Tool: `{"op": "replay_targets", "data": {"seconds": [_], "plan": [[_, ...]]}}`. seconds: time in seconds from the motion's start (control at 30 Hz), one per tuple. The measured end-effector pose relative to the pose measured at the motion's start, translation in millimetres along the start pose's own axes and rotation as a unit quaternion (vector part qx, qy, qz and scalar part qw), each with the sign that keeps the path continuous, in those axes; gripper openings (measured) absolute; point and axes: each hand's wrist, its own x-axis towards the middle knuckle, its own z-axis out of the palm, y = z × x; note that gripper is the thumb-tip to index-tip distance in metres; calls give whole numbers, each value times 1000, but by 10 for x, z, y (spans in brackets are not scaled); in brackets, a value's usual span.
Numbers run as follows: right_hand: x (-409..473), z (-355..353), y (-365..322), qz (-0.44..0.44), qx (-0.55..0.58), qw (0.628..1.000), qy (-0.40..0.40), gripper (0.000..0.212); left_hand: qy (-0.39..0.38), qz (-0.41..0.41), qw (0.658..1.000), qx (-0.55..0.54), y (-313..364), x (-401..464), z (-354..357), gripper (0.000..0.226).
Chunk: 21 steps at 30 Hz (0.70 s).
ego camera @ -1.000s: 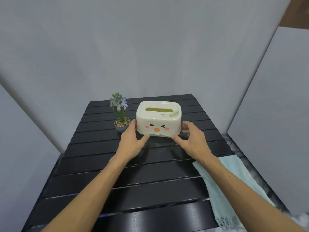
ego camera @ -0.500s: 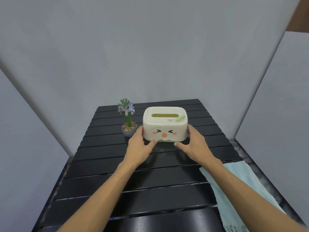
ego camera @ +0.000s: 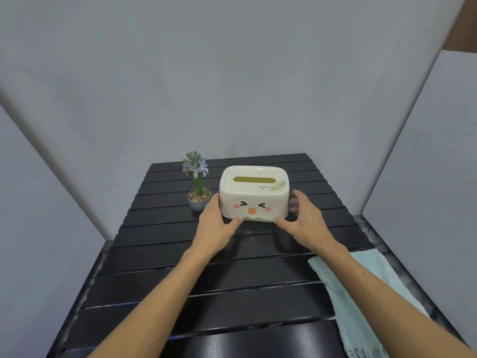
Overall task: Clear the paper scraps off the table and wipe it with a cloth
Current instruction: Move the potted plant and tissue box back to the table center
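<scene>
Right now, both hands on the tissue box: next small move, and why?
Probably set the tissue box down and let go. Both the left hand and right hand have a grip on its sides, so neither is free for the cloth, which lies untouched at the table's right edge. No paper scraps show on the slats, so wiping seems next.

The tissue box [ego camera: 253, 194] stands on the counter [ego camera: 232, 293] toward its far edge, about midway between the side edges. The plant pot [ego camera: 199, 200] stands just left of the box. My left hand [ego camera: 216, 226] is at the box's left end, my right hand [ego camera: 304, 221] at its right end. The cloth [ego camera: 361, 288] lies along the counter's right edge, toward the near right corner, under my right forearm.
</scene>
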Motion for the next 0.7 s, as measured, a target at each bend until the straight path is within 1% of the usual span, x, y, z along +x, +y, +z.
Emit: {"op": "replay_targets", "data": {"seconds": [0.07,0.1,0.13,0.23,0.27,0.4,0.6,0.7], "plan": [[22,14,0,8,8,1000,-7,106,-1,3,1000,4,-9,26,-2,76],[23,27,-4,5,12,1000,-15,110,-2,3,1000,6,-12,32,0,77],[25,44,-4,-1,13,1000,-21,108,-4,3,1000,11,-18,35,5,76],[21,91,-32,-27,15,999,-9,78,-2,2,1000,14,-33,11,24,70],[19,108,-39,-33,16,999,-3,75,2,6,1000,12,-44,0,32,69],[29,165,-40,-45,15,999,0,83,21,16,1000,2,-71,-50,39,66],[154,131,-83,-29,25,999,-21,75,42,24,999,14,-107,-64,74,59],[221,104,-99,-25,23,999,-35,76,49,21,998,31,-130,-37,108,60]]}}
